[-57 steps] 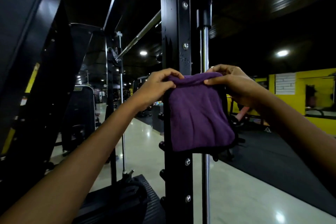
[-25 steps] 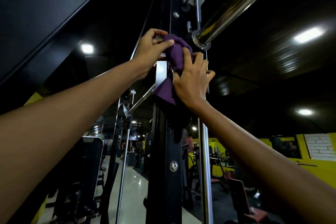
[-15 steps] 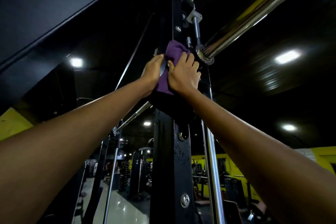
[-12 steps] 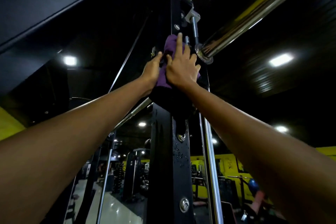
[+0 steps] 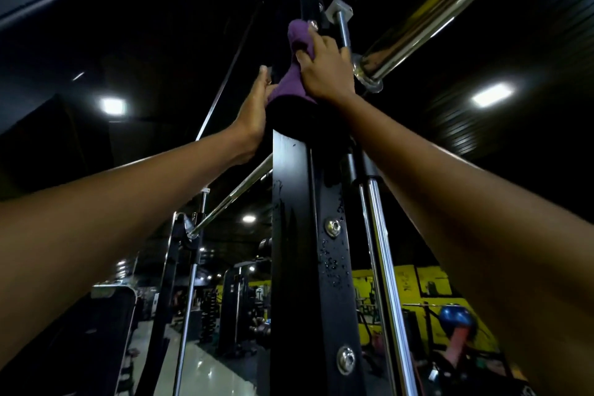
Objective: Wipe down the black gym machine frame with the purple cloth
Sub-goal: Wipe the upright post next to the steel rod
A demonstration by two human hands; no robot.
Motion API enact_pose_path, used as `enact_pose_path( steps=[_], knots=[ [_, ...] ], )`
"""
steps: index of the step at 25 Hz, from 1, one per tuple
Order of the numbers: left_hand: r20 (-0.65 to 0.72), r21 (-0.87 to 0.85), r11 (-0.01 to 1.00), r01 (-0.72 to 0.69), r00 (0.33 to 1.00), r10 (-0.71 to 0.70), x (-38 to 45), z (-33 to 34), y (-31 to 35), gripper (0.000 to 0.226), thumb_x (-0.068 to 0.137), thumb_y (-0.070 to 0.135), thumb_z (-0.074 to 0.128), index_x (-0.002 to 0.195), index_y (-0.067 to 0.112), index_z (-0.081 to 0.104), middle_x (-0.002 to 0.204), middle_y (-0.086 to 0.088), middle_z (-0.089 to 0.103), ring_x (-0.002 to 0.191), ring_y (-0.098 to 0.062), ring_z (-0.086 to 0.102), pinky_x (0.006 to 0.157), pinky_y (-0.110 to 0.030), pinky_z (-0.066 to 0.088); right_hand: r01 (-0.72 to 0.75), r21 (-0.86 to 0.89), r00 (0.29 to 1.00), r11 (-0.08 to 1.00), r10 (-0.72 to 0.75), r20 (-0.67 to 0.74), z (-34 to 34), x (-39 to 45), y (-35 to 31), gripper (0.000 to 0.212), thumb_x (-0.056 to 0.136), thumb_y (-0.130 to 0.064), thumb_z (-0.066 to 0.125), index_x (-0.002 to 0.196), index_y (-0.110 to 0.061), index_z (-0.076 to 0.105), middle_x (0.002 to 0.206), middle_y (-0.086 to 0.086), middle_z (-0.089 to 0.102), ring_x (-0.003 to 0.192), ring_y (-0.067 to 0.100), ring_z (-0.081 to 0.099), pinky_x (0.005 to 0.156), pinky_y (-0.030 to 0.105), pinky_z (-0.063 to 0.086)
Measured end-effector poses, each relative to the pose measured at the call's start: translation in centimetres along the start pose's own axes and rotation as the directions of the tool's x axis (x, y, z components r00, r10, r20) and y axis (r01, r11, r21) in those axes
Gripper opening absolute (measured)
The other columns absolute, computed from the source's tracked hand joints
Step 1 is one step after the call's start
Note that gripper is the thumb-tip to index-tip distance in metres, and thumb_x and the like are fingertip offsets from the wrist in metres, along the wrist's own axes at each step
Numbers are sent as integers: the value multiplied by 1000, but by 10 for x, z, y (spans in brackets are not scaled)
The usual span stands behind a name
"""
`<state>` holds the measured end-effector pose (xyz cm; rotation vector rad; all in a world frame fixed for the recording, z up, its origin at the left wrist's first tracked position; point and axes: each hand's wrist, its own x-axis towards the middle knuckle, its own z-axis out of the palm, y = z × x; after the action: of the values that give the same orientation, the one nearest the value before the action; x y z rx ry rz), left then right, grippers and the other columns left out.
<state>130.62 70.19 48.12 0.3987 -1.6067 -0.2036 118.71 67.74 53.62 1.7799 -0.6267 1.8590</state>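
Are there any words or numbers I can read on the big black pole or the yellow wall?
None can be read.
Black upright post: no text, only bolts and water drops.
Yellow wall: dark marks, too blurred to read.
Purple cloth: no label showing.

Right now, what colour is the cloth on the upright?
Purple, with a dark lower edge; the cloth shows in the head view.

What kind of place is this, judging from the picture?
Very likely a gym. A tall black machine frame with a chrome barbell stands in front, more black machines line the shiny floor behind, and yellow walls show at the back.
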Motion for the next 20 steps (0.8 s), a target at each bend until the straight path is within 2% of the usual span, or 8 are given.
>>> enact_pose_path(
  steps=[3, 5, 8, 11, 13, 15, 17, 20],
  knots=[
    [-24, 28, 1000, 8, 1000, -7, 3, -3, -2, 61, 100, 54, 15, 115, 13, 57, 117, -7, 62, 115, -19, 58, 102, -31, 43, 17, 98, 1000, 995, -16, -11, 0, -27, 10, 51, 100, -34, 36, 149, -22, 26, 151, 5, 30, 136, 30, 27, 108, 35, 22],
    [-48, 28, 999, -16, 999, 18, 1, 1, -4, 59, 101, 53, 14, 111, 14, 57, 122, -6, 60, 121, -18, 53, 101, -28, 43, 4, 173, 1000, 985, -2, -13, -2, -50, 13, 49, 101, -33, 38, 148, -24, 28, 150, 3, 32, 131, 28, 31, 99, 27, 24],
    [-68, 32, 997, -72, 995, 74, -4, 12, -7, 57, 103, 46, 12, 96, 17, 61, 103, 0, 63, 100, -9, 59, 86, -20, 45, 52, 215, 998, 975, -44, -44, -3, -100, 14, 46, 100, -30, 41, 146, -27, 34, 146, -3, 37, 115, 18, 35, 86, 20, 21],
    [-107, 72, 992, -102, 988, 109, -1, 13, -11, 53, 103, 46, 15, 92, 22, 61, 98, 2, 64, 93, -6, 58, 81, -21, 45, 101, 197, 993, 975, -87, -75, -6, -134, 16, 46, 99, -33, 39, 145, -28, 35, 143, -6, 40, 104, 11, 31, 85, 23, 25],
    [-84, 161, 981, -105, 989, 120, 1, 7, -11, 55, 102, 50, 16, 101, 22, 63, 110, 1, 65, 105, -8, 58, 94, -28, 43, 43, 174, 997, 984, -32, -67, -5, -112, 18, 46, 99, -33, 36, 145, -28, 34, 142, -3, 41, 109, 19, 36, 89, 28, 30],
    [-24, 240, 968, -69, 997, 77, 2, 0, -8, 59, 100, 54, 15, 120, 18, 58, 131, -5, 57, 123, -16, 51, 109, -39, 36, -89, 160, 994, 983, 97, -44, -5, -71, 14, 50, 98, -35, 33, 147, -28, 30, 144, 2, 38, 123, 26, 34, 100, 36, 30],
    [14, 311, 950, -32, 999, 29, 0, -2, -1, 63, 100, 54, 15, 133, 14, 50, 140, -8, 50, 130, -20, 45, 113, -42, 32, -155, 115, 986, 981, 160, -37, -2, -47, 11, 55, 97, -31, 32, 151, -28, 20, 148, 5, 33, 133, 32, 28, 106, 41, 26],
    [22, 314, 949, -26, 1000, 20, 1, -3, 4, 63, 100, 53, 17, 131, 11, 52, 137, -8, 53, 127, -18, 49, 112, -39, 33, -88, 150, 995, 985, 94, -29, 2, -53, 15, 57, 99, -21, 36, 150, -36, 16, 149, 1, 31, 130, 28, 31, 97, 29, 24]
  ],
)
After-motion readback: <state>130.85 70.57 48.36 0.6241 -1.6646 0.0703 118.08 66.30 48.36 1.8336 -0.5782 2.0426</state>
